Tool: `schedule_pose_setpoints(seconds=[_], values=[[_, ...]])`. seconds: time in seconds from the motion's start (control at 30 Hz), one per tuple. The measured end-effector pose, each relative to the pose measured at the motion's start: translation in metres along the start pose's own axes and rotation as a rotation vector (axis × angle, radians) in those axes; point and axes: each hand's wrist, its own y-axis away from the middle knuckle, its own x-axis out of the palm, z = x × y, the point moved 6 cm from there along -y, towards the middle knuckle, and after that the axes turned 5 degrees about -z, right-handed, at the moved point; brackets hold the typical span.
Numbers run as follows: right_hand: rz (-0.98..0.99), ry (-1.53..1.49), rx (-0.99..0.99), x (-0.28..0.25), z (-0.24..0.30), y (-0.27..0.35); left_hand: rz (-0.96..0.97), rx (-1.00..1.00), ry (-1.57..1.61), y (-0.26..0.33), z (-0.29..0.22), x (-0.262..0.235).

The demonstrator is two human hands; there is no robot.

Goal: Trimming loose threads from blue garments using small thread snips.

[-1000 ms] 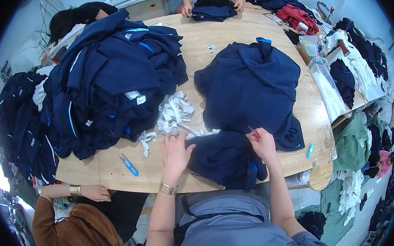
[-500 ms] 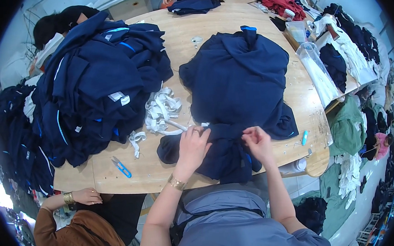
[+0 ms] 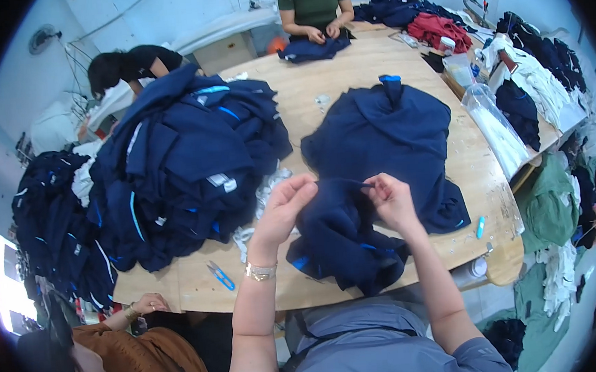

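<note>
Between my hands hangs a dark navy garment [image 3: 343,235] with small bright blue patches, its lower part bunched at the table's near edge. My left hand [image 3: 287,204] pinches its upper edge on the left. Fingertips of my right hand [image 3: 390,199] grip the same edge on the right, so the cloth is stretched between them. Just beyond lies a pile of navy garments [image 3: 383,125] with a bright blue strip on top. White fabric strips [image 3: 270,188] are partly hidden behind my left hand.
A large navy garment heap [image 3: 191,145] covers the table's left. Blue thread snips [image 3: 220,276] and a small turquoise tool [image 3: 480,227] lie near the front edge. A person in brown [image 3: 140,356] sits at lower left; another in green [image 3: 315,12] handles navy cloth across the table.
Both hands have raised the garment's edge off the table and now hold it stretched. My view has tilted up, showing more of the far side and the people there.
</note>
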Motion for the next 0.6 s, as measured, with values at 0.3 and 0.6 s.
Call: schedule_pose_setpoints(seconds=[0.3, 0.6], values=[[-0.065, -0.82, 0.093, -0.119, 0.119, -0.098, 0.056, -0.013, -0.625, 0.004, -0.018, -0.057], [-0.123, -0.081, -0.307, -0.177, 0.133, -0.191, -0.404, 0.656, -1.581, -0.005, -0.154, -0.013]])
